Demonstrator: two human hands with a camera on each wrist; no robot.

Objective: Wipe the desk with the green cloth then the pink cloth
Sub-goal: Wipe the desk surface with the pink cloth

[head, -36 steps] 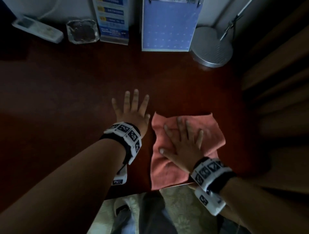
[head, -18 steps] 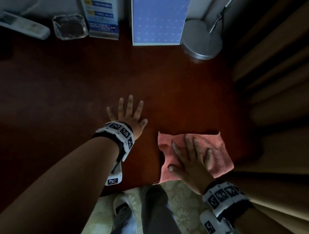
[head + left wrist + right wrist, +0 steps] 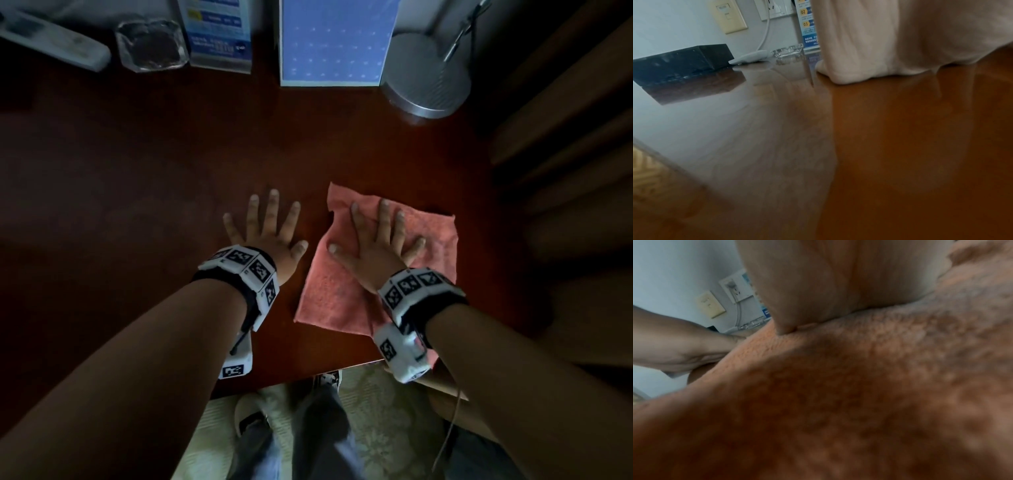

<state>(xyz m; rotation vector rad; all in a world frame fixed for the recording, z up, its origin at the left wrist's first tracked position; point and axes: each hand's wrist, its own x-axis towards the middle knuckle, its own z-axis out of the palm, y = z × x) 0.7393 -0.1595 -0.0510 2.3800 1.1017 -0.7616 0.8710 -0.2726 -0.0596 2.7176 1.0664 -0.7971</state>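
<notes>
Pink cloth (image 3: 346,291) lies flat on the desk (image 3: 171,171) near its front edge; right hand (image 3: 375,246) presses it, fingers spread. Left hand (image 3: 270,236) rests flat beside the cloth. Second step underway; next stroke needs steady downward pressure.

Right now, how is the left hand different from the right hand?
The right hand presses flat on the pink cloth; the left hand lies flat on the bare desk. The right hand sits nearer the desk's right edge; the left hand is beside the cloth, not touching it. Both have spread, straight fingers, palms down, and a white band at the wrist.
</notes>
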